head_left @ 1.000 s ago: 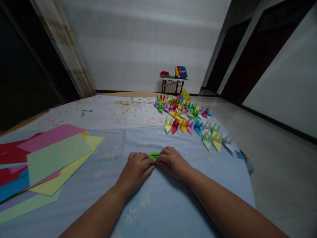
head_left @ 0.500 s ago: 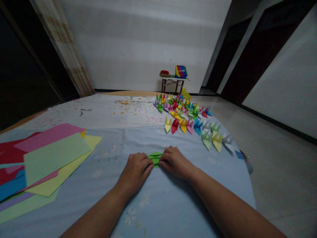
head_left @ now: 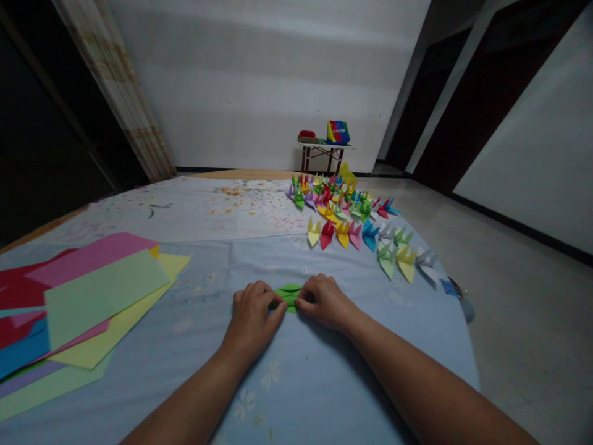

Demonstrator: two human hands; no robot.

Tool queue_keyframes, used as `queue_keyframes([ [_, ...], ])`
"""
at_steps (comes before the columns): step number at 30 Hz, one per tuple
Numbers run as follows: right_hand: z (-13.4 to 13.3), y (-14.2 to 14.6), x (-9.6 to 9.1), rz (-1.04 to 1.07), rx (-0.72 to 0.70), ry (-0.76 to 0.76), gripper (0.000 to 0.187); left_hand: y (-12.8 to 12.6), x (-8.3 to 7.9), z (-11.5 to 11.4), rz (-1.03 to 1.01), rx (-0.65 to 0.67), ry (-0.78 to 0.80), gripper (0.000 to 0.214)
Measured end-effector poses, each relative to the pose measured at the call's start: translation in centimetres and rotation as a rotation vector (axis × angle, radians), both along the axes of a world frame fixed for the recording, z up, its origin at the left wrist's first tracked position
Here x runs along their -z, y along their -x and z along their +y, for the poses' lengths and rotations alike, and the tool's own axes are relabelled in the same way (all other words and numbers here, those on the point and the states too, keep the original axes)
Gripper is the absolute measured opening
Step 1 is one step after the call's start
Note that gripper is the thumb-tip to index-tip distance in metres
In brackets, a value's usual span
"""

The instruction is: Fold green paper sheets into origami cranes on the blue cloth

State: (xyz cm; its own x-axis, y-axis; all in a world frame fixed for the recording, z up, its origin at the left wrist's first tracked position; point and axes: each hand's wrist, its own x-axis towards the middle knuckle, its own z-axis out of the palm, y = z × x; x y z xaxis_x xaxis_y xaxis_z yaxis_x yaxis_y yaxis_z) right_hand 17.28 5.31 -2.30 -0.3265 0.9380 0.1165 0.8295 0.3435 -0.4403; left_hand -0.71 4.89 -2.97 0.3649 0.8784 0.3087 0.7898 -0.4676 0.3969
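A small piece of folded green origami paper (head_left: 290,295) lies on the blue part of the tablecloth, between my two hands. My left hand (head_left: 257,315) pinches its left side, thumb and fingers close together. From the other side, my right hand (head_left: 327,301) grips the right edge between thumb and curled fingers. Crease lines run across the paper's face; its left and right ends are hidden under my fingers.
Loose coloured paper sheets (head_left: 106,296) are piled at the left. Many folded paper cranes (head_left: 343,235) stand in rows at the back right of the cloth-covered table (head_left: 259,395). Beyond it, a small stand (head_left: 324,147) holds a colourful box (head_left: 338,132).
My left fingers have shifted slightly on the green paper, and a little more of its flat face shows. My right hand has moved a touch to the left.
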Motion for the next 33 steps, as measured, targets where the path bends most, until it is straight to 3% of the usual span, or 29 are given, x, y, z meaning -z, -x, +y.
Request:
queue_keyframes([
  [13, 0.2, 0.3, -0.6, 0.037, 0.083, 0.067, 0.007, -0.3, 0.3, 0.4, 0.003, -0.094, 0.057, 0.008],
  [20, 0.2, 0.6, 0.2, 0.028, 0.119, 0.008, 0.026, -0.2, 0.2, 0.4, 0.006, -0.099, 0.082, 0.01],
  [27, 0.6, -0.1, 0.2, 0.103, 0.099, 0.098, 0.005, -0.1, 0.0, 0.5, -0.02, -0.089, 0.132, 0.008],
  [33, 0.8, -0.6, -0.1, 0.106, 0.057, 0.115, 0.006, 0.4, 0.0, 1.0, -0.056, -0.072, 0.208, 0.009],
])
